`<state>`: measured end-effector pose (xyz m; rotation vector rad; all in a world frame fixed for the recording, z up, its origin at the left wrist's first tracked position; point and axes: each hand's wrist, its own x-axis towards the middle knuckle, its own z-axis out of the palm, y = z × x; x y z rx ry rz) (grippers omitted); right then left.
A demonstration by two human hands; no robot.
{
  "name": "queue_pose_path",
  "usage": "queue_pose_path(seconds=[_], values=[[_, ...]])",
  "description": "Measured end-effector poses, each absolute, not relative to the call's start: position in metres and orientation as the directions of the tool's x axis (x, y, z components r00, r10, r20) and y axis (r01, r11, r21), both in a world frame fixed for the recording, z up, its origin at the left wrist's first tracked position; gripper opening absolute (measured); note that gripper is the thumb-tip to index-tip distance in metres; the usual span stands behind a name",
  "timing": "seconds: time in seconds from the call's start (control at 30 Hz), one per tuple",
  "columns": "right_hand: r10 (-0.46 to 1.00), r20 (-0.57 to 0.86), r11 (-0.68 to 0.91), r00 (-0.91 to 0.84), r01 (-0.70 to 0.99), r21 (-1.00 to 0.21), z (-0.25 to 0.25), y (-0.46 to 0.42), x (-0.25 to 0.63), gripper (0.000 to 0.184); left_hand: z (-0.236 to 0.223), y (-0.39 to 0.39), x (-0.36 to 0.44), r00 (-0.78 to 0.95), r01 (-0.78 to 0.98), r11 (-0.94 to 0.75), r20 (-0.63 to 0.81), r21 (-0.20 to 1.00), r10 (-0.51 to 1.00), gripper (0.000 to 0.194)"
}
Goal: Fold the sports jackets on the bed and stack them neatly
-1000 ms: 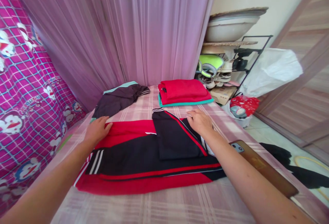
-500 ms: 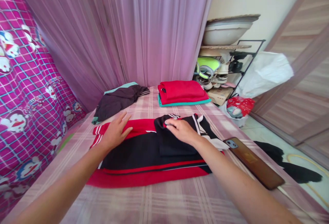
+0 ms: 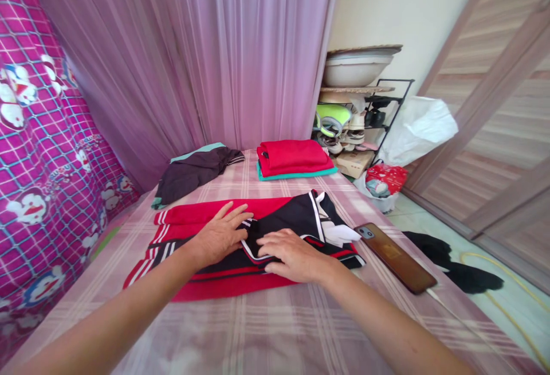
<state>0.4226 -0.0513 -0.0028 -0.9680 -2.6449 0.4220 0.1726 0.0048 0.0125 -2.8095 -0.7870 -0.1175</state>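
A red and black shirt with white stripes and a white collar lies across the bed in front of me, its collar end to the right. My left hand rests on the middle of the shirt with its fingers spread, by a white-striped black edge. Just right of it, my right hand presses on the black fabric, fingers loosely bent and apart. Part of the shirt is hidden under both hands and the left forearm.
A dark garment with teal edges lies at the back left. Folded red and teal clothes are stacked at the back. A phone with a cable lies right of the collar, near the bed's edge. Beyond stands a shoe rack.
The black sleeve part lifted by my right hand now lies lower, over the shirt's middle. My right hand has come nearer to me, and my left hand has moved right onto the fabric.
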Motion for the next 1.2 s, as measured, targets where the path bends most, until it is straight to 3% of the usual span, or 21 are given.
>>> queue_pose_path(seconds=[0.13,0.27,0.4,0.5,0.63,0.73,0.87,0.97,1.07,1.2], values=[[0.818,0.112,0.564,-0.564,0.747,-0.352,-0.013,-0.050,0.468,0.051,0.024,-0.007,0.154,0.850,0.525,-0.822,0.175,-0.221,0.496,0.018],[0.908,0.060,0.408,-0.416,0.839,-0.361,-0.027,-0.043,0.516,0.039,0.036,-0.022,0.131,0.823,0.566,-0.797,0.200,-0.211,0.531,0.025],[0.883,0.086,0.462,-0.461,0.823,-0.330,-0.036,-0.033,0.539,0.031,0.048,-0.032,0.110,0.722,0.692,-0.711,0.095,-0.125,0.686,0.036],[0.890,0.117,0.454,-0.440,0.837,-0.305,-0.030,-0.017,0.541,0.027,0.062,-0.026,0.096,0.542,0.839,-0.540,0.017,-0.073,0.840,0.037],[0.898,0.093,0.437,-0.429,0.855,-0.280,-0.012,0.020,0.536,0.029,0.084,0.011,0.085,0.335,0.932,-0.336,-0.028,-0.133,0.942,0.040],[0.933,0.091,0.359,-0.348,0.886,-0.292,-0.009,0.049,0.529,0.029,0.086,0.054,0.084,0.281,0.940,-0.286,-0.051,-0.187,0.958,0.039],[0.976,0.090,0.214,-0.199,0.953,-0.215,-0.024,0.068,0.514,0.026,0.051,0.095,0.088,0.290,0.923,-0.293,-0.052,-0.251,0.956,0.043],[0.968,0.186,0.196,-0.167,0.970,-0.146,-0.031,0.065,0.499,0.033,0.006,0.100,0.089,0.314,0.932,-0.314,-0.028,-0.181,0.949,0.045],[0.936,0.298,0.250,-0.187,0.949,-0.190,-0.026,0.059,0.472,0.039,-0.031,0.091,0.089,0.267,0.958,-0.266,-0.006,-0.106,0.964,0.051],[0.883,0.335,0.431,-0.329,0.851,-0.301,-0.015,0.056,0.413,0.046,-0.054,0.076,0.091,0.198,0.976,-0.190,0.074,-0.108,0.977,0.057]])
